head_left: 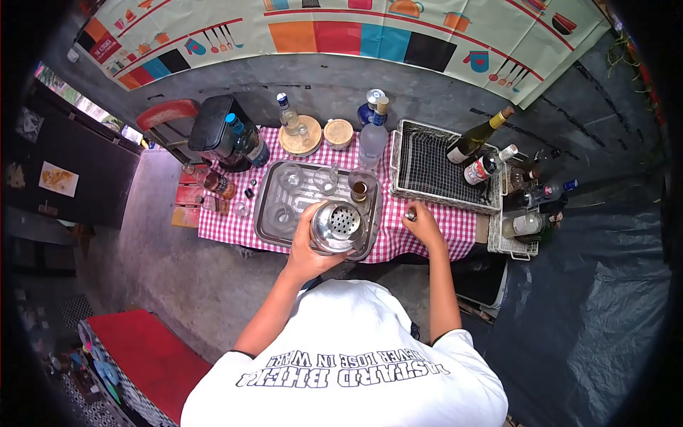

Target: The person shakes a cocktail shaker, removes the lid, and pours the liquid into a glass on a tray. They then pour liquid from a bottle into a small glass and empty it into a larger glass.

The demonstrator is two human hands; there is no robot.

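My left hand [311,249] is wrapped round a metal cocktail shaker [329,238]. The shaker's perforated strainer top is uncovered and faces up, over the front right part of a grey tray [265,228]. To the right of the tray, my right hand [425,226] is closed on a small metal cap [410,213], mostly hidden by the fingers. Several clear glasses stand on the tray. One glass [361,186], just behind the shaker, has a dark brown liquid in it. Another glass [326,179] and a glass jug-like vessel [290,178] are farther left.
A checkered cloth [391,238] covers the table. Behind the tray are a frosted bottle [372,146], a wooden-lidded jar [338,134] and a clear bottle [288,117] on a round board. A wire basket [427,160] with bottles stands right; a black machine [217,128] stands left.
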